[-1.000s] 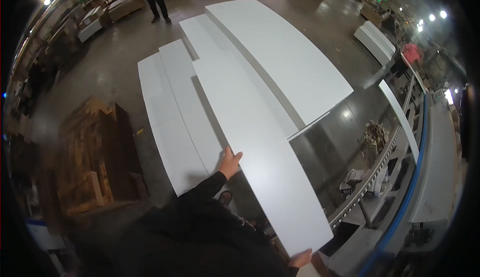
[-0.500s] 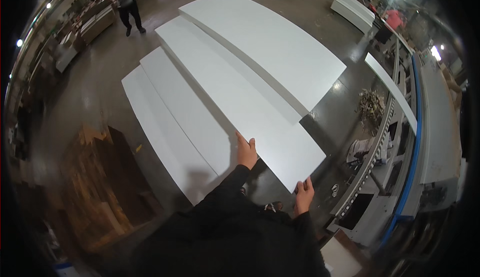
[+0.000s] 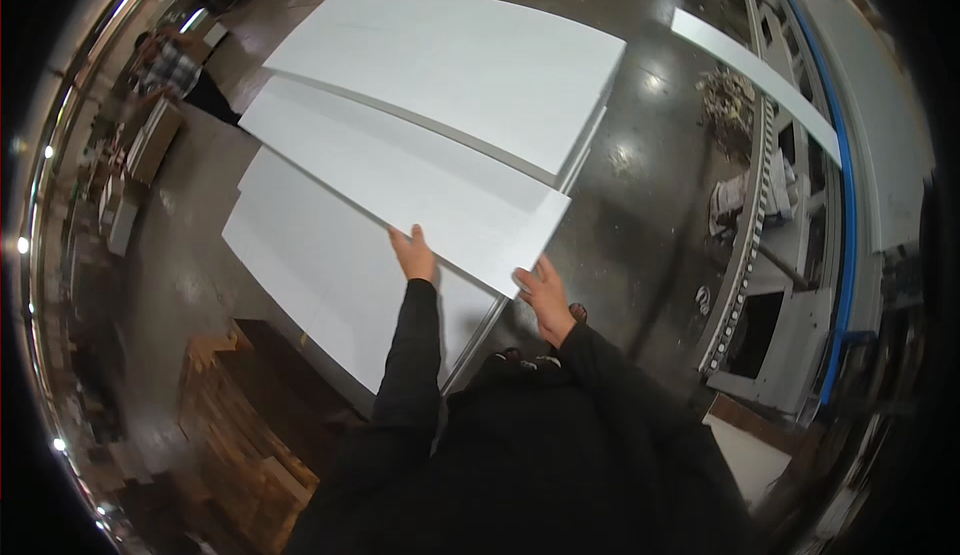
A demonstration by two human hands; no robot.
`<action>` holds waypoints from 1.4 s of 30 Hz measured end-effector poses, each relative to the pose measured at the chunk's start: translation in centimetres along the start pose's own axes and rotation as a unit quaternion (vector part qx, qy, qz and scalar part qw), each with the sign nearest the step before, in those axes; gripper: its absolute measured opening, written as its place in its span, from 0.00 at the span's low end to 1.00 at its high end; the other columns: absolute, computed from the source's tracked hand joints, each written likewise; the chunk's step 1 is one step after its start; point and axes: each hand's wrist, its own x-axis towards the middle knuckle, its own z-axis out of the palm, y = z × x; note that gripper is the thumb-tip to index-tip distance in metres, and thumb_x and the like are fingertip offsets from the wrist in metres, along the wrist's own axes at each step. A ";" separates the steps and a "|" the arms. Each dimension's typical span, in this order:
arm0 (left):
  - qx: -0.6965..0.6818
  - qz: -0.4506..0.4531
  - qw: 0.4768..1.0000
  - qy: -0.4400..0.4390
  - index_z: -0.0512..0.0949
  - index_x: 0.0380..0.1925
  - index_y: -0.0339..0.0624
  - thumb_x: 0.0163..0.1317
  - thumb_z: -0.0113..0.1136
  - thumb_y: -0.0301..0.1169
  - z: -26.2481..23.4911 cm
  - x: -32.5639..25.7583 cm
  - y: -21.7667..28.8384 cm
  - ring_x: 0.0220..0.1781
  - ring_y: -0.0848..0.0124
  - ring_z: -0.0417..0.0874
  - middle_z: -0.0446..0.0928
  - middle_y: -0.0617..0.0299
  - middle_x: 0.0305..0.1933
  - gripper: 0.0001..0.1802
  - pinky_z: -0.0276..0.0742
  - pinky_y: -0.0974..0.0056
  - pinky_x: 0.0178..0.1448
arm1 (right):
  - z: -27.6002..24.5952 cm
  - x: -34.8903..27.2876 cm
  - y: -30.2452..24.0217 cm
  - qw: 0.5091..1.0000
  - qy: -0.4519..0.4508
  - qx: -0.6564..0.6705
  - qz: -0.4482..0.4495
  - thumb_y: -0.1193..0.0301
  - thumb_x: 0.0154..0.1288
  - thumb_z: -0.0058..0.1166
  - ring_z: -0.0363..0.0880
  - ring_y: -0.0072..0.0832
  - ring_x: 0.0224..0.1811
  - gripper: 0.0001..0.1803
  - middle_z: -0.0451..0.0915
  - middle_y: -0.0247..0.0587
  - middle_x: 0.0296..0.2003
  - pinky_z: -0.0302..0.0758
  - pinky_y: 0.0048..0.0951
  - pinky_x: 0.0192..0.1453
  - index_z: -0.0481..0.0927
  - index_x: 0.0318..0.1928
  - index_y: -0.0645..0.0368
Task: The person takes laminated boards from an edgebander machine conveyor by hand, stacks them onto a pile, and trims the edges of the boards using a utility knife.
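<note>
White board (image 3: pixel 400 190), long and flat, held at its near short end, just above more white boards on the floor (image 3: pixel 640 225). Best kept level, both hands at the same height, so no corner dips or bumps the pile. Firm grip, slow moves, eyes on the far end.

Left hand (image 3: pixel 413 255) out on a straight arm in a black sleeve, fingers curled over the near edge. Right hand (image 3: pixel 545 295) closer in, fingers spread, pressed on the near corner. Hands apart, both clamped on that one board.

Near left, a wooden pallet (image 3: pixel 240 425). Just under, a lower board (image 3: pixel 320 285). Further off, a wide board (image 3: pixel 450 65). Far right, a metal roller rack (image 3: pixel 760 255).
</note>
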 end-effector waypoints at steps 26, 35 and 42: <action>0.198 -0.003 0.980 -0.026 0.62 0.70 0.26 0.57 0.76 0.42 5.4 -17.5 7.3 0.66 0.49 0.77 0.75 0.37 0.64 0.49 0.69 0.57 0.69 | -10.0 15.6 -4.8 0.968 -0.029 -0.197 -0.155 0.66 0.67 0.65 0.88 0.34 0.43 0.19 0.88 0.46 0.45 0.82 0.35 0.46 0.81 0.54 0.63; 0.244 -0.004 0.968 0.055 0.68 0.63 0.27 0.64 0.68 0.40 7.5 -18.7 7.6 0.54 0.40 0.82 0.81 0.35 0.50 0.35 0.76 0.50 0.57 | -10.4 18.3 -3.8 0.974 -0.081 -0.181 -0.113 0.70 0.68 0.65 0.86 0.24 0.38 0.09 0.87 0.41 0.35 0.80 0.28 0.41 0.82 0.42 0.63; 0.278 -0.006 0.960 0.029 0.69 0.62 0.28 0.65 0.68 0.43 7.0 -18.6 8.2 0.50 0.42 0.84 0.83 0.38 0.46 0.35 0.77 0.50 0.53 | -10.1 17.7 -4.1 0.976 -0.080 -0.165 -0.120 0.69 0.68 0.65 0.85 0.24 0.37 0.10 0.87 0.41 0.33 0.80 0.28 0.42 0.83 0.41 0.63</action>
